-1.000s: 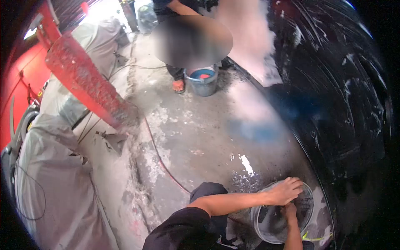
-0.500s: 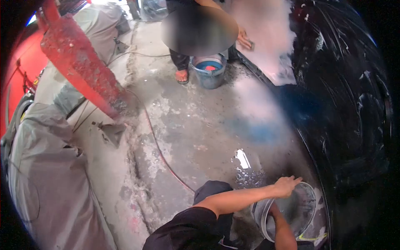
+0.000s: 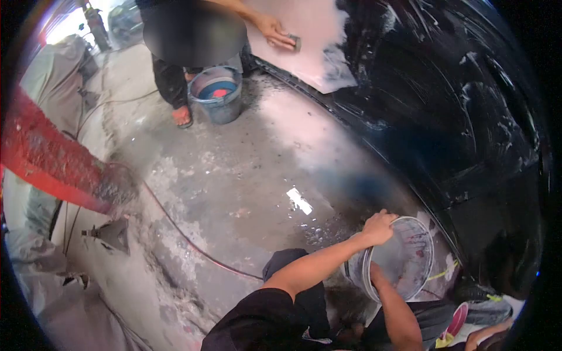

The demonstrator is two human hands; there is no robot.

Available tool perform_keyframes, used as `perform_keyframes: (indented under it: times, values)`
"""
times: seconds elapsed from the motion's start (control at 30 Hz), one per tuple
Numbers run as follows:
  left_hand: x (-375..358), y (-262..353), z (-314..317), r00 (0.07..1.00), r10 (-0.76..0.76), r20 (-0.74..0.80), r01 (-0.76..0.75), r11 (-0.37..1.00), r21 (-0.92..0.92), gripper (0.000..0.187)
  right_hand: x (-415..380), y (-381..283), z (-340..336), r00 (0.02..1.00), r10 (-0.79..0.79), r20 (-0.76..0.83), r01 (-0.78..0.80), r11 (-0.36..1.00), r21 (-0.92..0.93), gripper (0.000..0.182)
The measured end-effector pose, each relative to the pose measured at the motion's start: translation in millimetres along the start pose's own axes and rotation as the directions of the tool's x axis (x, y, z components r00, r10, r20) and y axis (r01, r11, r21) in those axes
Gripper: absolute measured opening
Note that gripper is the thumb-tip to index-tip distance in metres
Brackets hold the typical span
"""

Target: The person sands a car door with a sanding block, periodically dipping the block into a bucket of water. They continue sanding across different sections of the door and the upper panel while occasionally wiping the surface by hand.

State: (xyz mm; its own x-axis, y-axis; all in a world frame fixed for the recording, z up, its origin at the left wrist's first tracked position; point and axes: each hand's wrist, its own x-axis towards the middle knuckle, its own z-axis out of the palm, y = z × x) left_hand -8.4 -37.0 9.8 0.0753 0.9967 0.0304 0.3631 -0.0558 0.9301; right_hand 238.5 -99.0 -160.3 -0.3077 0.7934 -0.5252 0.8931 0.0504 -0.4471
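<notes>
Grey bucket [image 3: 417, 253] under curled left hand [image 3: 379, 227]

The near bucket [image 3: 420, 253] looks plastic, the black panel [image 3: 433, 137] glossy.

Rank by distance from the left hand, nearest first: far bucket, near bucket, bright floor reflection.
1. Near bucket, rim at the left hand.
2. Bright floor reflection, forward and left.
3. Far bucket, well ahead, beside the other person's foot.
</notes>
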Motion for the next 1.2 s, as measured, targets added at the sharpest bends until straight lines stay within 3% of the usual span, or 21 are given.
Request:
perform_keyframes:
  times: [0.03, 0.1, 0.13, 0.17, 0.23, 0.27, 0.37, 0.47, 0.7, 0.77, 0.87, 0.93, 1.07, 1.13, 1.2]
  values:
    - [1.5, -4.7, 1.7, 1.0, 0.004, 0.007, -0.004, 1.0, 0.007, 0.046, 16.4, 15.1, 8.6, 1.0, 0.018, -0.013, -0.018, 1.0, 0.008, 0.032]
    - [1.1, -8.2, 2.7, 1.0, 0.009, 0.013, -0.009, 1.0, -0.007, 0.046, 27.0, 30.7, 9.9, 0.956, -0.168, 0.242, 0.261, 0.864, -0.43, 0.032]
    - [1.6, -8.4, 1.1, 1.0, 0.023, 0.019, -0.023, 1.0, -0.009, 0.046, 23.2, 16.3, -0.7, 0.939, -0.111, 0.326, 0.259, 0.852, -0.455, 0.035]
    - [3.4, -7.8, -3.4, 0.999, 0.039, 0.02, -0.038, 0.999, -0.009, 0.046, 13.7, 0.8, -7.8, 0.945, -0.094, 0.313, 0.237, 0.857, -0.457, 0.035]
    - [3.0, 2.4, -15.2, 0.997, 0.028, 0.07, -0.027, 0.999, -0.021, 0.047, -8.8, -21.9, -19.4, 0.981, 0.167, 0.103, -0.156, 0.982, -0.104, 0.034]
    - [2.9, 4.4, -17.8, 0.998, 0.014, 0.067, -0.013, 1.0, -0.018, 0.047, 11.9, 29.9, 0.6, 0.994, 0.017, 0.104, 0.003, 0.981, -0.192, 0.032]
    - [3.4, 0.2, -15.0, 0.998, -0.009, 0.055, 0.009, 1.0, -0.015, 0.048, -16.8, -44.6, -30.4, 0.985, 0.023, 0.168, 0.029, 0.953, -0.302, 0.031]
    - [3.5, -5.7, -8.9, 0.998, 0.035, 0.046, -0.036, 0.999, 0.015, 0.049, 21.5, 38.5, 22.6, 0.986, -0.086, 0.141, 0.117, 0.967, -0.228, 0.031]
    - [3.0, -5.7, -14.2, 0.986, 0.128, 0.109, -0.133, 0.99, 0.038, 0.051, -6.7, -45.3, -10.7, 0.937, -0.085, 0.339, 0.169, 0.959, -0.226, 0.044]
    - [2.5, 1.8, -16.9, 0.986, 0.137, 0.096, -0.142, 0.989, 0.049, 0.051, 4.5, -15.8, 8.6, 0.95, -0.09, 0.299, 0.197, 0.916, -0.35, 0.043]
    - [8.1, -12.5, -1.9, 0.99, 0.114, 0.079, -0.121, 0.989, 0.09, 0.049, -0.5, -33.6, -19.1, 0.901, -0.22, 0.373, 0.36, 0.858, -0.366, 0.042]
    - [6.9, -6.3, -5.0, 0.992, 0.116, 0.06, -0.121, 0.987, 0.102, 0.05, -5.3, -41.1, -32.8, 0.841, -0.237, 0.487, 0.489, 0.718, -0.495, 0.038]
    - [5.4, 2.3, -7.1, 0.992, 0.092, 0.082, -0.104, 0.981, 0.163, 0.051, 16.2, 19.3, -49.0, 0.897, -0.194, 0.396, 0.401, 0.734, -0.548, 0.032]
    - [4.4, 11.1, -8.4, 0.993, 0.083, 0.084, -0.1, 0.97, 0.22, 0.052, 28.3, 38.8, -39.8, 0.967, -0.11, 0.228, 0.223, 0.795, -0.564, 0.033]
    - [1.1, 20.4, -9.7, 0.994, 0.064, 0.093, -0.088, 0.956, 0.281, 0.052, 31.3, 36.5, -36.0, 0.947, -0.09, 0.309, 0.248, 0.818, -0.519, 0.029]
